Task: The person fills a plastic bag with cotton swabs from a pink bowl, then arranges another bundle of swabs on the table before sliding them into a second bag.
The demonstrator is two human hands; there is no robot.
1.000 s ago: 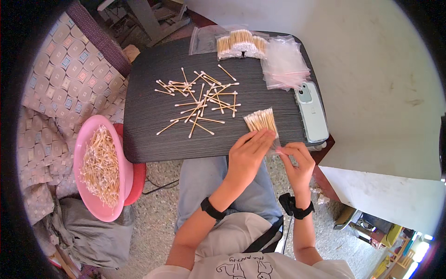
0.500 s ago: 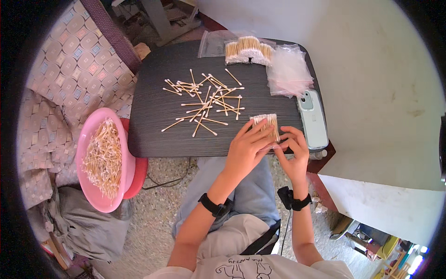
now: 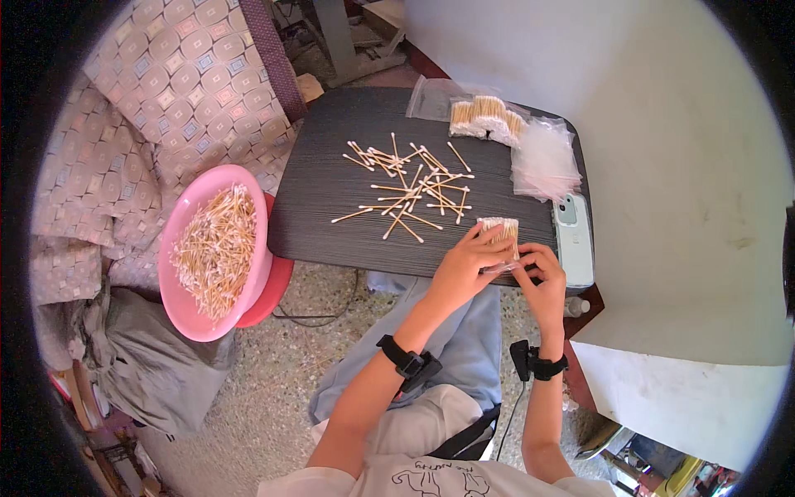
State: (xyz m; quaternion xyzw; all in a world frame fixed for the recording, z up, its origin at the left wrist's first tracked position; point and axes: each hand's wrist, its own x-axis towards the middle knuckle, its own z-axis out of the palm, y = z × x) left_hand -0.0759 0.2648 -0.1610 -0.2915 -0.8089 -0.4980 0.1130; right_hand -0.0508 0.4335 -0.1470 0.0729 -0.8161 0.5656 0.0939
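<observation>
Far left, a patterned cushion (image 3: 157, 99) lies beside a grey bag (image 3: 141, 364) on the floor. Next to them a pink bowl (image 3: 217, 253) heaped with cotton swabs sits on a red stool (image 3: 269, 290).

Right of the bowl stands a dark table (image 3: 331, 195). Loose swabs (image 3: 410, 186) are scattered across its middle. At its far edge lie packed bundles (image 3: 484, 116) in clear bags, with a stack of empty bags (image 3: 542, 161) just right of them.

At the near edge of the table, the left hand (image 3: 464, 265) has its fingers closed on the left side of a swab bundle (image 3: 499, 236), which stands roughly upright between the 2 hands with its tips up. The right hand (image 3: 542, 277) pinches the bundle's lower right, where a clear wrapper shows. Both wrists wear black bands.

Just right of the hands a pale blue phone (image 3: 574, 236) lies on the table's right edge. Beyond it is a white wall (image 3: 662, 124).
</observation>
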